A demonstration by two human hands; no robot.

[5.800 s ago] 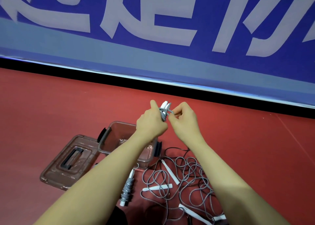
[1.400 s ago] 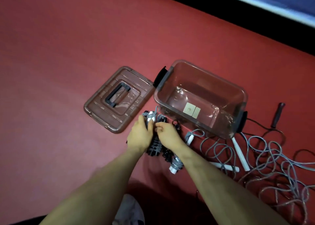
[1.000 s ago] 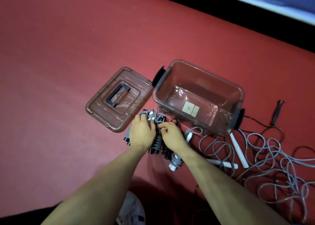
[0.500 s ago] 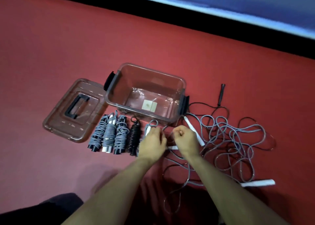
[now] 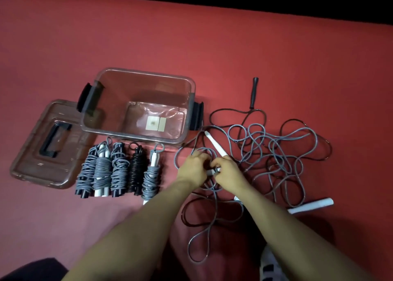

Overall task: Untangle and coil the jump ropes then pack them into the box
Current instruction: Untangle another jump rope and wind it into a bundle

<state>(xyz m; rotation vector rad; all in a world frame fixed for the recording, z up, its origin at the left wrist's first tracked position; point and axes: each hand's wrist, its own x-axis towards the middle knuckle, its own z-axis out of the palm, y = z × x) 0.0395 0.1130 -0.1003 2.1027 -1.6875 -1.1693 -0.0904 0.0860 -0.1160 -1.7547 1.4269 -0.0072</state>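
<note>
Both hands are low over the tangle of loose ropes (image 5: pixel 270 153), which lies on the red floor (image 5: pixel 212 46) to the right of the open box (image 5: pixel 192 85). The left hand (image 5: pixel 194 168) has its fingers curled around a loop of grey cord, and the right hand (image 5: pixel 228 171) pinches a small white piece, probably the end of a handle, just beside it; so each grip is closed on part of the same grey rope. The step in hand seems to be to free one rope from the pile before it is wound. To do this well, I think it is better to hold the handle end firmly with one hand and let the other hand follow the cord loop by loop, lifting it out over the other ropes instead of pulling hard, because a strong pull may tighten the crossings with the dark rope (image 5: pixel 214 114) that runs through the pile. The white handle (image 5: pixel 215 143) just beyond the hands and the other white handle (image 5: pixel 311 205) near the right arm may or may not belong to this rope; I cannot tell. Five coiled ropes (image 5: pixel 119 170) already lie side by side at the near side of the box, and the lid (image 5: pixel 27 168) lies to the left, so the box is still empty and waiting.
</note>
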